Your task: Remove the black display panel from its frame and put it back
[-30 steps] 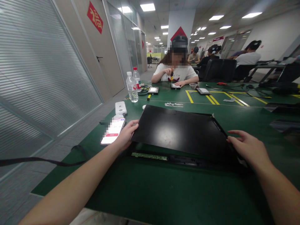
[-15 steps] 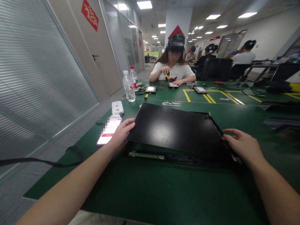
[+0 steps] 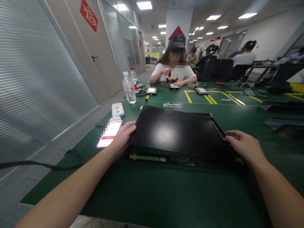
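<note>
A glossy black LCD panel (image 3: 171,129) is tilted over the green table, its left side raised. At its left edge, my left hand (image 3: 124,136) is closed, thumb on top and the other fingers partly hidden. My right hand (image 3: 243,144) is closed on the right side, where a thin dark frame (image 3: 219,128) runs along the panel; which of the two its fingertips press is hard to see. Below the panel's near edge lies a narrow green circuit board (image 3: 147,158) on a dark strip. The panel hides most of what is underneath.
Left of the panel lie a lit phone (image 3: 109,134) and a white power bank (image 3: 117,110); two water bottles (image 3: 129,88) stand behind. Across the table (image 3: 152,196), a person (image 3: 174,71) works a screwdriver on a hard drive (image 3: 174,86). Dark panels (image 3: 285,123) lie right.
The whole view has shifted slightly. Both hands keep their places on the panel's sides, and the panel's tilt looks nearly the same.
</note>
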The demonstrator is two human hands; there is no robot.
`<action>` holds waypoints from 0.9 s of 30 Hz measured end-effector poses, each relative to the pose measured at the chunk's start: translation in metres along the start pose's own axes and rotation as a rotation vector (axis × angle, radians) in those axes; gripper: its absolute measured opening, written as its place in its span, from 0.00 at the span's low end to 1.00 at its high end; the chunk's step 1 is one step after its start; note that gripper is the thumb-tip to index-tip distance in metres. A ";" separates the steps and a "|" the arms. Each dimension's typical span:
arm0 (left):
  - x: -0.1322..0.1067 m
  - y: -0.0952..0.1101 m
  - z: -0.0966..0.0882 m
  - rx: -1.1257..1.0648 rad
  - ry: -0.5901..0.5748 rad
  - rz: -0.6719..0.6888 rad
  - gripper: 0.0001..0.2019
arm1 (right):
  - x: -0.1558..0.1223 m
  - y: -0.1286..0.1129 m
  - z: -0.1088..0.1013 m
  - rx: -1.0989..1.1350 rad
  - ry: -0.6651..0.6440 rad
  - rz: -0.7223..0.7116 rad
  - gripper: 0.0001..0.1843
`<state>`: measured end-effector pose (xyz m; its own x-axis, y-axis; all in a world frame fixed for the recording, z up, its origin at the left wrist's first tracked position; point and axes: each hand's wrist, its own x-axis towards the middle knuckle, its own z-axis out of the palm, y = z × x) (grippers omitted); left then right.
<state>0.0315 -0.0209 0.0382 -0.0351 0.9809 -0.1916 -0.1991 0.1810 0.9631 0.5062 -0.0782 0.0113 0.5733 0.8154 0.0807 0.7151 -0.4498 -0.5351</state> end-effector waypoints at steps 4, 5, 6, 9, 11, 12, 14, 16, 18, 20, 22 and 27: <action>-0.003 0.001 0.004 -0.030 0.044 -0.035 0.15 | 0.006 0.010 0.005 0.017 0.032 -0.059 0.17; -0.004 0.002 0.005 -0.033 0.056 -0.044 0.15 | 0.007 0.012 0.006 0.018 0.035 -0.061 0.17; -0.004 0.002 0.006 -0.034 0.063 -0.055 0.16 | 0.008 0.013 0.007 0.016 0.036 -0.056 0.16; -0.004 0.002 0.008 -0.029 0.078 -0.073 0.17 | 0.009 0.014 0.007 0.021 0.041 -0.041 0.16; -0.004 0.002 0.009 -0.024 0.084 -0.073 0.16 | 0.010 0.015 0.007 0.028 0.037 -0.045 0.16; -0.004 0.002 0.009 -0.021 0.083 -0.075 0.16 | 0.010 0.015 0.006 0.033 0.029 -0.046 0.16; -0.004 0.002 0.009 -0.017 0.078 -0.085 0.16 | 0.010 0.015 0.006 0.037 0.005 -0.035 0.16; -0.004 0.002 0.009 -0.015 0.076 -0.090 0.16 | 0.010 0.015 0.005 0.039 -0.012 -0.014 0.16; -0.004 0.001 0.008 -0.008 0.070 -0.083 0.17 | 0.010 0.014 0.004 0.034 -0.020 -0.001 0.16; -0.004 0.001 0.006 0.008 0.050 -0.073 0.18 | 0.008 0.012 0.004 0.027 -0.020 -0.001 0.16; -0.003 0.000 0.004 0.019 0.021 -0.073 0.19 | 0.006 0.010 0.003 0.033 -0.004 -0.013 0.16; 0.001 -0.004 0.000 0.014 -0.001 -0.064 0.20 | 0.005 0.008 0.003 0.061 0.039 -0.015 0.18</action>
<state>0.0319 -0.0211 0.0346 -0.0219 0.9674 -0.2523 -0.1870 0.2439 0.9516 0.5134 -0.0768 0.0054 0.5788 0.8065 0.1206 0.6983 -0.4137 -0.5841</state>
